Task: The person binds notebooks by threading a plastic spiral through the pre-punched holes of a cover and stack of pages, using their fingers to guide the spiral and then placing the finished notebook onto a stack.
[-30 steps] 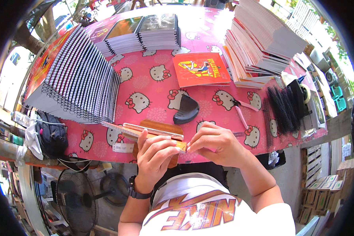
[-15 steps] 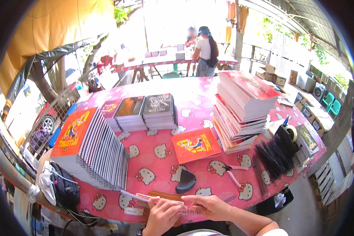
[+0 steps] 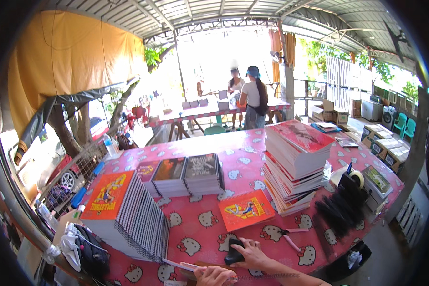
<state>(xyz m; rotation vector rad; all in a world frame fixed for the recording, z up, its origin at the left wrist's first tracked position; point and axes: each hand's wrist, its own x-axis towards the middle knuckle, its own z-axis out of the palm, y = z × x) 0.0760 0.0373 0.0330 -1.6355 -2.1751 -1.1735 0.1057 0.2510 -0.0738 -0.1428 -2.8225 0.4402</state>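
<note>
1. Landmark: orange spiral-bound book, flat on pink cat-face tablecloth.
2. Right hand: nearer the wearer than the orange book; half open, fingers spread and bent, touching a black curved block. Cannot tell if the grip is closed.
3. Black curved block: just this side of the orange book, on the cloth, partly covered by the fingers.
4. Left hand: well this side of the orange book, slightly left, at the lower edge; fingers curled closed over a narrow pale-edged piece. Piece mostly hidden, kind unclear.
5. Pink-handled pliers: right of the orange book and nearer, handles spread.
6. Black binding coils: farther right of the orange book, bunched, blurred.
7. Tall spiral-bound book stack: left of the orange book, leaning; dark-covered book stacks behind-left.
8. Uneven red-topped book stack: behind-right of the orange book.
</note>
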